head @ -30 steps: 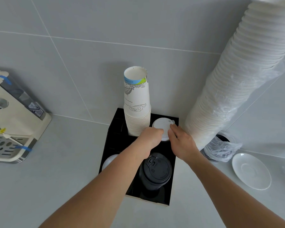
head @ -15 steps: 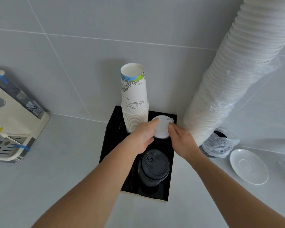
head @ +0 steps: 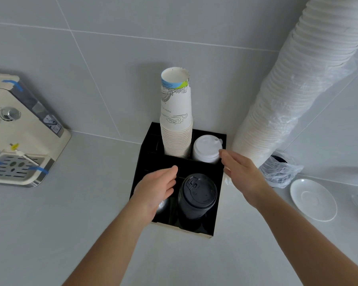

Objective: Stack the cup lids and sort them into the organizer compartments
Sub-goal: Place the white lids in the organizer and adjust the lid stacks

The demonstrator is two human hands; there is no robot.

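Note:
A black organizer (head: pixel 209 230) stands against the tiled wall. Its back right compartment holds a stack of white lids (head: pixel 205 148). A stack of black lids (head: pixel 197 194) fills the front right compartment. Printed paper cups (head: pixel 176 114) rise from the back middle compartment. My left hand (head: pixel 156 187) hovers open over the front left compartment and hides most of it; something pale shows beneath it. My right hand (head: pixel 241 173) is open just right of the white lids, fingertips near their edge, holding nothing.
A very tall stack of white cups (head: pixel 293 91) in a plastic sleeve leans right of the organizer. A white saucer (head: pixel 313 199) lies further right. A cream machine with a drip tray (head: pixel 19 141) sits at the left. Grey counter stretches in front.
Both hands have let go of the white lid stack and drawn back toward me. The left hand has moved down over the front left compartment.

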